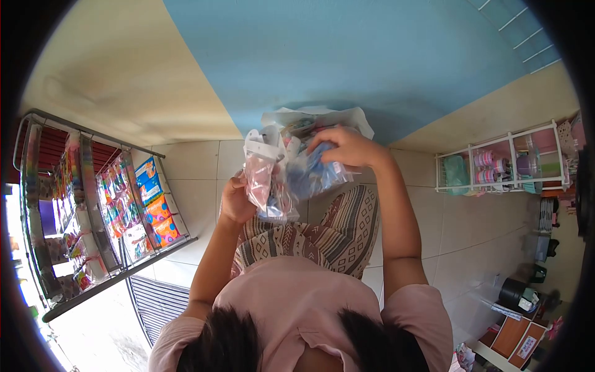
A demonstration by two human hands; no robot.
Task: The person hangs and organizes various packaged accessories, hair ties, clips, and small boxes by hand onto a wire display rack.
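Note:
My left hand (238, 199) is closed on the side of several clear plastic packets. The front one, a packet with a pink item (259, 178), has a white hanging tab at its top. My right hand (352, 149) bends its fingers over a clear packet with a blue item (305, 178), gripping its upper part. Behind both hands a white plastic bag (358, 119) stands open against the wall, with more packets inside. What exactly the packets contain is too small to make out.
A dark metal rack (121, 273) with hanging colourful packets stands at the left. On the right is a white wire shelf (471, 167) holding pink rolls and small goods. A blue and cream wall (347, 49) rises ahead. Farther right, boxes (520, 338) stand on the tiled floor (409, 217).

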